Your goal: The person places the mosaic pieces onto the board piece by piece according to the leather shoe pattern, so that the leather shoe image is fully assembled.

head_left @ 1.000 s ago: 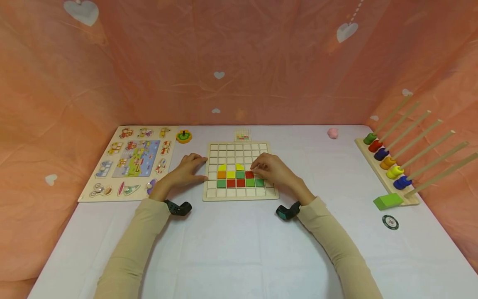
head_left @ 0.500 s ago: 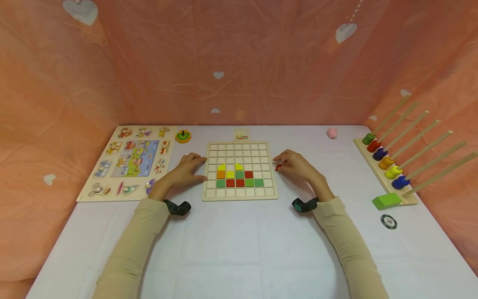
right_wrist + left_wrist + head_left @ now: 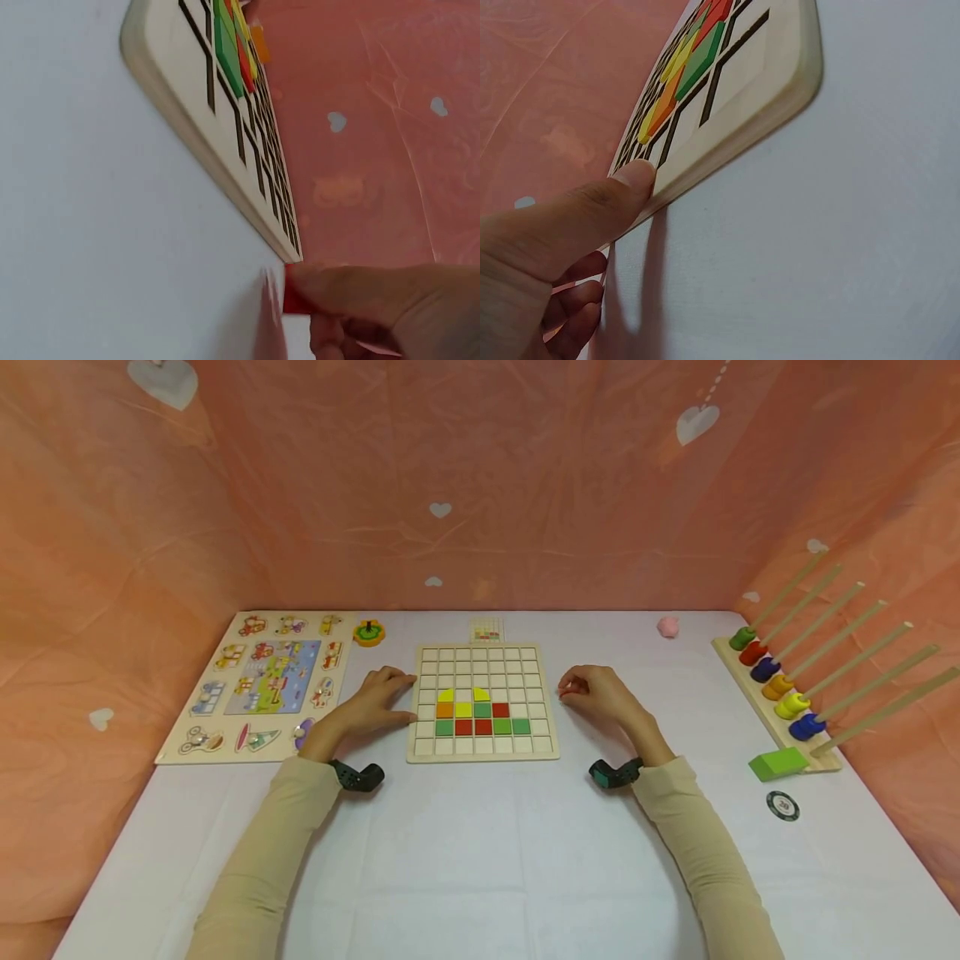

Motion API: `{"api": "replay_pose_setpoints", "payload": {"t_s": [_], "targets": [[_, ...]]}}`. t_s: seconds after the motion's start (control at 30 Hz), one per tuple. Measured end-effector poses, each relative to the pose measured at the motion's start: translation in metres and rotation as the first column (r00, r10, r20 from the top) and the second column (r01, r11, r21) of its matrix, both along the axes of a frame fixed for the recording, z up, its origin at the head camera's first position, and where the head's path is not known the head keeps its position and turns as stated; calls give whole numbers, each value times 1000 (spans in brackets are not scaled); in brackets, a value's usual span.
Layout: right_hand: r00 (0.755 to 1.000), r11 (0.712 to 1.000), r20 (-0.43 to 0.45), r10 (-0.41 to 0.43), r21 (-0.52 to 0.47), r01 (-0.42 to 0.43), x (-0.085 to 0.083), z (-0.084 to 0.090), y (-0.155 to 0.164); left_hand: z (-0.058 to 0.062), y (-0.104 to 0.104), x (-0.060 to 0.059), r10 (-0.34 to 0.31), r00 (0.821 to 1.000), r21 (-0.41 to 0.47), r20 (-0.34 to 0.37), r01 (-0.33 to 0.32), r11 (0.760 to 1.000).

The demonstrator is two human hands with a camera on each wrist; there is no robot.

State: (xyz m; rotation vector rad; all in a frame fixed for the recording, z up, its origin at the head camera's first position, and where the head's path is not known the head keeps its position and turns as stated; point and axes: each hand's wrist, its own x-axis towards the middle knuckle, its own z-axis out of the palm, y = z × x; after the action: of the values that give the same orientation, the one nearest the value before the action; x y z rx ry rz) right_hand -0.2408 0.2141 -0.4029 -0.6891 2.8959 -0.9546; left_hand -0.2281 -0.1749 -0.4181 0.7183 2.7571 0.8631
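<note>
Wooden grid board point(image 3: 482, 752) sits mid-table in the head view, coloured tiles point(image 3: 482, 718) in its lower rows. Left hand point(image 3: 378, 697) rests against its left edge, fingers relaxed; right hand point(image 3: 600, 693) lies on the cloth just right of it, fingers curled.
Left wrist: thumb point(image 3: 626, 184) presses the board's rim point(image 3: 735, 142).
Right wrist: fingertips point(image 3: 352, 289) pinch a red piece point(image 3: 291, 300) beside the board's far corner point(image 3: 289, 244).

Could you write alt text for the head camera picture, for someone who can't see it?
A person's left hand rests against the left edge of a wooden grid board holding yellow, orange, green and red tiles, while the right hand lies curled on the white table just right of it. A picture puzzle lies at left, a peg rack at right.
</note>
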Motion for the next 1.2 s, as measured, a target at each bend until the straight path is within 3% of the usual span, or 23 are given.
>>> {"api": "replay_pose_setpoints", "payload": {"t_s": [0.13,0.4,0.7,1.2], "targets": [[1000,999,-17,-2,-54,1,2,-1,-11,0,0,1,-2,1000,1,1,2,1000],[997,988,80,11,-155,2,8,-4,-41,0,-1,1,-11,1000,7,-8,11,1000],[996,989,76,40,-144,-29,12,-9,-57,1,0,1,-7,1000,10,0,7,1000],[994,993,89,68,-107,-58,12,-10,-57,2,1,2,1,1000,6,19,-1,1000]]}}
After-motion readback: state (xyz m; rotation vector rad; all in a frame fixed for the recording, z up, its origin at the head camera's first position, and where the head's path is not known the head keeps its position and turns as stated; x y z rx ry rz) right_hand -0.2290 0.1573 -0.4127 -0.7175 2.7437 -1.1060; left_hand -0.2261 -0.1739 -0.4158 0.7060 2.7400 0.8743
